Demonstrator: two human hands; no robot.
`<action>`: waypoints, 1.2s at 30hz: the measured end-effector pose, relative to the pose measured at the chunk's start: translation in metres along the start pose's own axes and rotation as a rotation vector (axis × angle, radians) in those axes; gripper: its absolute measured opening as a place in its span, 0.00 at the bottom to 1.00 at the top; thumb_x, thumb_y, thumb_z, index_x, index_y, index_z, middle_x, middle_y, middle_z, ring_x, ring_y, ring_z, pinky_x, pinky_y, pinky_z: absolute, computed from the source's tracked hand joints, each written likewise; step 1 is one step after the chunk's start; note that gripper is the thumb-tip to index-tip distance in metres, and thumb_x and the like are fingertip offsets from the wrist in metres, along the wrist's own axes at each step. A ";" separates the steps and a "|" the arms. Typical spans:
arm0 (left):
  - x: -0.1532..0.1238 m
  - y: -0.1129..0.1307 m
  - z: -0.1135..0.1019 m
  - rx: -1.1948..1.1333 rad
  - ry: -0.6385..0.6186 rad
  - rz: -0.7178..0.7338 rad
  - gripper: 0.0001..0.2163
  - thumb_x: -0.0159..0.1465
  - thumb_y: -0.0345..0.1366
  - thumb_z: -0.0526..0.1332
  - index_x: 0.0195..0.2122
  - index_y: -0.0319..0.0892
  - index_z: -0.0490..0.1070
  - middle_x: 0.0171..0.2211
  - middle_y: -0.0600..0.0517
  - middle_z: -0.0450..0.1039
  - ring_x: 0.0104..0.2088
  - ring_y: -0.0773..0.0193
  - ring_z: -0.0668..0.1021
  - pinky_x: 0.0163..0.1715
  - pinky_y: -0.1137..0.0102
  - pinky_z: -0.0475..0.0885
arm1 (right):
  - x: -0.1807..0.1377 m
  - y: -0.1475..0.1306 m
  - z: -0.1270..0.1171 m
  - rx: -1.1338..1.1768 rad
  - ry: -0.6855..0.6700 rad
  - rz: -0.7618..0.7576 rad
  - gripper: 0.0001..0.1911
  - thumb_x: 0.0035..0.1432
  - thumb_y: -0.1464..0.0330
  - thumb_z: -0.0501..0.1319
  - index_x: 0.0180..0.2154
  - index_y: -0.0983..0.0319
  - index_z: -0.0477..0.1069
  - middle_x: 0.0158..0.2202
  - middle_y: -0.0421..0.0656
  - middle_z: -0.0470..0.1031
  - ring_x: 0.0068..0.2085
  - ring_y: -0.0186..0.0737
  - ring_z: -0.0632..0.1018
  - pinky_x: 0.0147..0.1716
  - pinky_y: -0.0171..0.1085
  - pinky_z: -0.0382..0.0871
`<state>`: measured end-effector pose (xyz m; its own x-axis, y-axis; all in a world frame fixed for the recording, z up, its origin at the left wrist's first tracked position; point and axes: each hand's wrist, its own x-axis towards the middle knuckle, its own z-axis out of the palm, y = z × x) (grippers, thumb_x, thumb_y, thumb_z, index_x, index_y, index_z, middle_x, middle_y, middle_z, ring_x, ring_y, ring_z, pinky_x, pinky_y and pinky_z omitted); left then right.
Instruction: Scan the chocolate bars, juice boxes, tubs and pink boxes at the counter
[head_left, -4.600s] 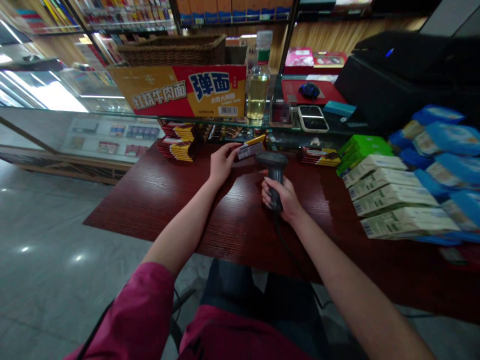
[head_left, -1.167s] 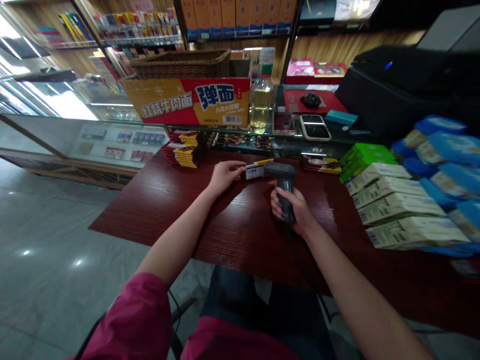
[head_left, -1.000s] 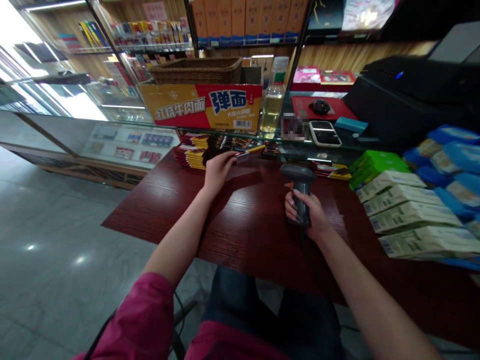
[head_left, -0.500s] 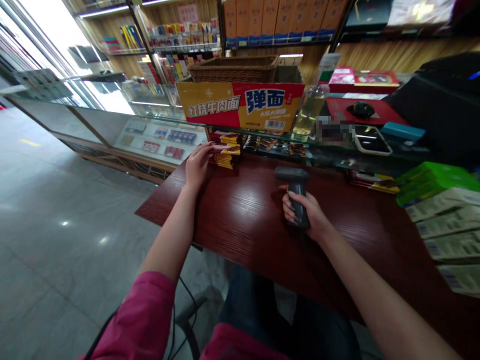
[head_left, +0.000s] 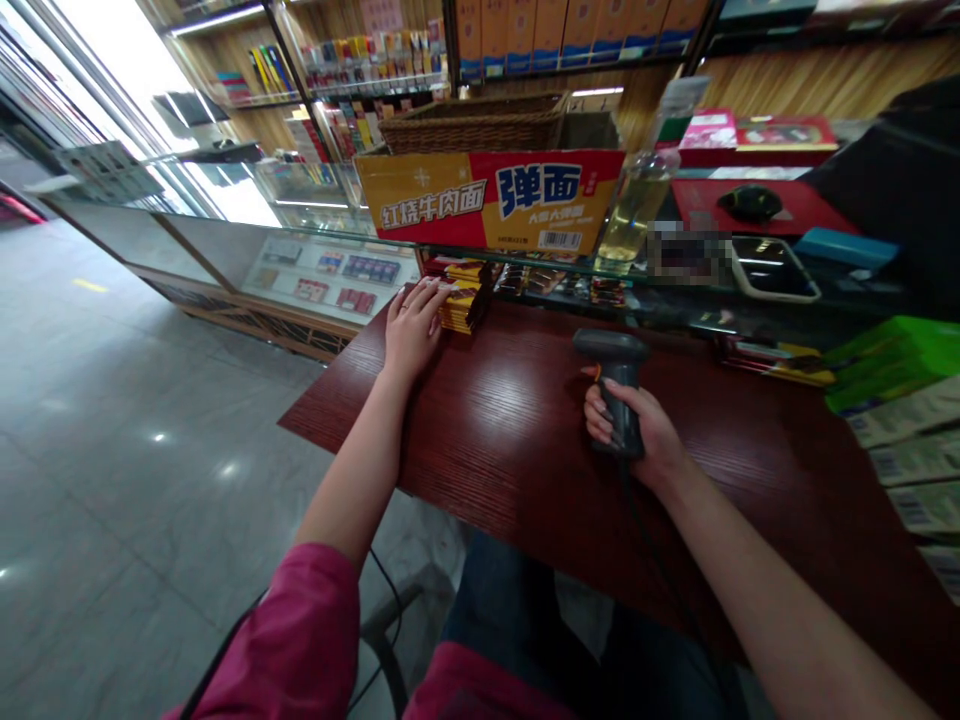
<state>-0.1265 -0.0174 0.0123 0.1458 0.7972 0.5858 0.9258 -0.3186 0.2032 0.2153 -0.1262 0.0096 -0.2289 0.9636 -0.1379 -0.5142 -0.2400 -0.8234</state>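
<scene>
The left hand (head_left: 412, 325) lies with its fingers stretched out and slightly parted, their tips on the near left end of the stack (head_left: 463, 293) of packets, which reaches away to the right from under them, with the box (head_left: 487, 205) just beyond. The right hand's (head_left: 637, 430) fingers are wrapped round the grip of the scanner (head_left: 619, 375), its head standing above them and its cable (head_left: 634, 510) running down below them over the table (head_left: 510, 430); farther off to their right lie more packets (head_left: 780, 362), with the phone (head_left: 772, 268) beyond.
</scene>
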 end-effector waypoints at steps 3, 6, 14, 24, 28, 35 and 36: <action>0.002 -0.004 0.004 0.024 -0.018 -0.044 0.30 0.67 0.29 0.56 0.71 0.53 0.66 0.75 0.52 0.61 0.77 0.56 0.60 0.76 0.49 0.50 | 0.001 0.001 -0.002 0.021 -0.008 -0.009 0.17 0.52 0.63 0.74 0.43 0.62 0.75 0.24 0.35 0.66 0.19 0.28 0.64 0.15 0.29 0.60; 0.004 -0.005 0.002 0.030 -0.043 -0.053 0.32 0.66 0.29 0.57 0.72 0.54 0.64 0.76 0.53 0.57 0.77 0.55 0.58 0.77 0.47 0.47 | 0.003 0.001 -0.006 0.046 -0.004 -0.020 0.18 0.51 0.63 0.74 0.42 0.61 0.75 0.23 0.34 0.67 0.19 0.28 0.63 0.15 0.29 0.59; -0.004 0.055 0.003 -0.017 -0.006 0.137 0.31 0.71 0.32 0.54 0.76 0.52 0.57 0.77 0.49 0.54 0.77 0.54 0.60 0.76 0.49 0.48 | -0.016 -0.016 -0.040 0.046 0.153 -0.204 0.20 0.49 0.62 0.75 0.40 0.60 0.70 0.22 0.32 0.68 0.18 0.28 0.65 0.15 0.29 0.59; 0.042 0.268 0.115 -0.420 -0.349 0.540 0.29 0.70 0.33 0.63 0.72 0.40 0.63 0.73 0.39 0.64 0.71 0.50 0.70 0.69 0.55 0.67 | -0.065 -0.067 -0.136 -0.013 0.367 -0.353 0.25 0.47 0.59 0.76 0.42 0.57 0.66 0.21 0.30 0.68 0.17 0.29 0.65 0.16 0.29 0.59; 0.064 0.335 0.161 -0.548 -0.394 0.536 0.32 0.66 0.28 0.66 0.72 0.37 0.63 0.73 0.37 0.62 0.73 0.50 0.67 0.72 0.57 0.64 | -0.068 -0.074 -0.150 -0.002 0.359 -0.318 0.25 0.49 0.59 0.75 0.42 0.57 0.66 0.21 0.30 0.68 0.17 0.29 0.65 0.16 0.30 0.59; 0.070 0.349 0.175 -0.584 -0.386 0.478 0.18 0.70 0.28 0.60 0.60 0.45 0.78 0.62 0.47 0.78 0.64 0.54 0.78 0.66 0.60 0.70 | -0.061 -0.080 -0.156 0.015 0.320 -0.306 0.22 0.51 0.59 0.74 0.43 0.57 0.67 0.22 0.30 0.67 0.18 0.29 0.65 0.16 0.31 0.57; 0.069 0.343 0.170 -0.603 -0.352 0.423 0.17 0.72 0.30 0.59 0.59 0.45 0.79 0.60 0.47 0.80 0.61 0.54 0.80 0.64 0.61 0.72 | -0.062 -0.081 -0.155 0.019 0.320 -0.313 0.21 0.52 0.59 0.73 0.43 0.57 0.67 0.23 0.30 0.66 0.18 0.28 0.64 0.16 0.31 0.56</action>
<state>0.2604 0.0152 -0.0110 0.6351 0.6300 0.4469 0.4360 -0.7700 0.4659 0.3994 -0.1486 -0.0004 0.2053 0.9774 -0.0495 -0.5342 0.0695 -0.8425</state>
